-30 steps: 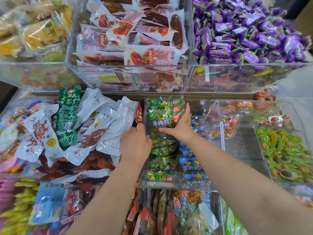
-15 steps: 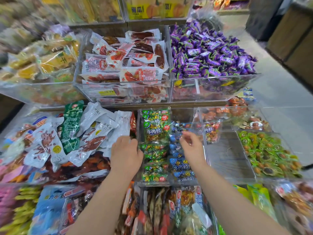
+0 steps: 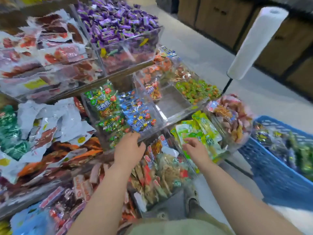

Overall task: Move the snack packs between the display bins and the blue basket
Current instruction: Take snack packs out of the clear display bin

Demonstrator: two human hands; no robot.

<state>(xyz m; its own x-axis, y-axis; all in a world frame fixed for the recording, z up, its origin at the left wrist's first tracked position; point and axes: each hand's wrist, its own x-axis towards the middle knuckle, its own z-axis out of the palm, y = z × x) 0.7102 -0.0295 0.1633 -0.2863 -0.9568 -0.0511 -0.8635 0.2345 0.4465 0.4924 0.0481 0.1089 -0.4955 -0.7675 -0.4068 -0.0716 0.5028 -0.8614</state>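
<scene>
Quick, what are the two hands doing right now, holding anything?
Left hand: open, holding nothing, fingertips at the front edge of the clear plastic display bin.
Right hand: open, fingers loosely curled, holding nothing.

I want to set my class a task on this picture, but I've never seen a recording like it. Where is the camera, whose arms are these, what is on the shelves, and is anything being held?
There is no machine here. A person wears a wide-angle camera on the head, so you look forward and down along their own bare arms. The left hand has its fingers at the front edge of a clear bin that holds green snack packs and blue snack packs. The right hand hovers, loosely curled, over yellow-green packs. Neither hand holds anything. Higher up lie purple sweets. At the right stands the blue basket, with some packs inside. The picture is blurred, so the labels cannot be read.
</scene>
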